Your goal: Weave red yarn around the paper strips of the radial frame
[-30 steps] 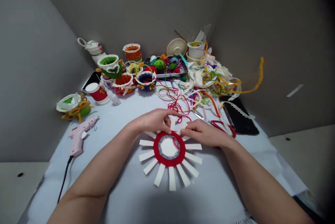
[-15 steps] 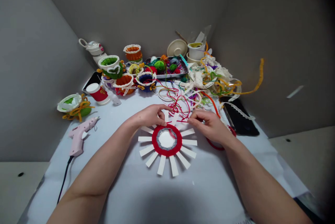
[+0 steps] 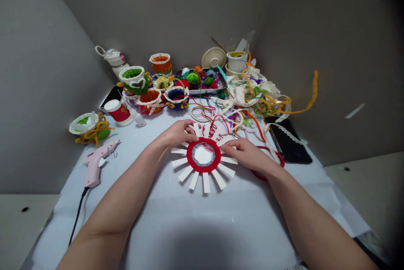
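A flattened paper cup (image 3: pixel 203 156) lies on the white table, its wall cut into several white strips that fan out around a grey base ringed with red yarn. My left hand (image 3: pixel 177 133) rests on the upper left strips, fingers curled over them. My right hand (image 3: pixel 244 152) presses the right strips, fingers pinched near the red ring. A loose red yarn strand (image 3: pixel 217 125) trails from the ring toward the pile behind.
A pink glue gun (image 3: pixel 96 161) lies at the left with its cord. Yarn-wrapped cups (image 3: pixel 148 98), a red can (image 3: pixel 118 112) and a tray of yarn balls (image 3: pixel 198 80) stand behind. Tangled lace and yarn (image 3: pixel 252 93), red-handled scissors (image 3: pixel 268 156) and a black phone (image 3: pixel 288 141) are right.
The cut cup has slid away from me, toward the yarn pile, and both hands have moved with it. My right hand has come back beside the red ring.
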Action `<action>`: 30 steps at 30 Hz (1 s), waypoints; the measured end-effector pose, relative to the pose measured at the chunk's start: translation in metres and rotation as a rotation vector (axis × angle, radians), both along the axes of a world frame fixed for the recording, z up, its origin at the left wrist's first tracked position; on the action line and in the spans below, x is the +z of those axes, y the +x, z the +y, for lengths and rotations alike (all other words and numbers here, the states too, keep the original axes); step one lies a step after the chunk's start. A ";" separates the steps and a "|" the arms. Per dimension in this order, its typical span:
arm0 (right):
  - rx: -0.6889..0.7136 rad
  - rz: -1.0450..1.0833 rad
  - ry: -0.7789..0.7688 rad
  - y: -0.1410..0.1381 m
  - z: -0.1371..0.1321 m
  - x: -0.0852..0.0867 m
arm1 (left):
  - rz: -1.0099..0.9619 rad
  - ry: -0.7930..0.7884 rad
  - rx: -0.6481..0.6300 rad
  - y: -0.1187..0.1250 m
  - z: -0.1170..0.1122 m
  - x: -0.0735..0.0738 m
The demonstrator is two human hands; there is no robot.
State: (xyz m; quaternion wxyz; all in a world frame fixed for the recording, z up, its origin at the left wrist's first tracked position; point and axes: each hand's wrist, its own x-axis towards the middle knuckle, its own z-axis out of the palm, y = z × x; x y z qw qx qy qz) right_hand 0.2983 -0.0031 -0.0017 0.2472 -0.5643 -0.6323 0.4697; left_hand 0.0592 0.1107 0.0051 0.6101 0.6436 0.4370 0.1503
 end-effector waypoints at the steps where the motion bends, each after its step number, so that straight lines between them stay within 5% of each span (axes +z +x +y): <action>1: 0.014 0.009 -0.012 0.000 0.000 0.000 | 0.008 -0.013 -0.033 -0.001 0.001 0.001; 7: 0.186 -0.032 -0.052 0.006 -0.002 -0.004 | -0.008 -0.094 -0.325 -0.009 -0.003 0.018; 12: 0.282 -0.050 -0.069 0.005 -0.004 -0.001 | 0.098 0.110 -0.431 0.001 -0.021 0.029; 21: 0.264 -0.043 -0.065 0.007 -0.004 0.003 | 0.191 0.258 -0.351 0.014 -0.028 0.022; 30: -0.037 0.039 0.204 0.014 -0.003 0.004 | 0.227 0.239 -0.267 0.010 -0.023 0.021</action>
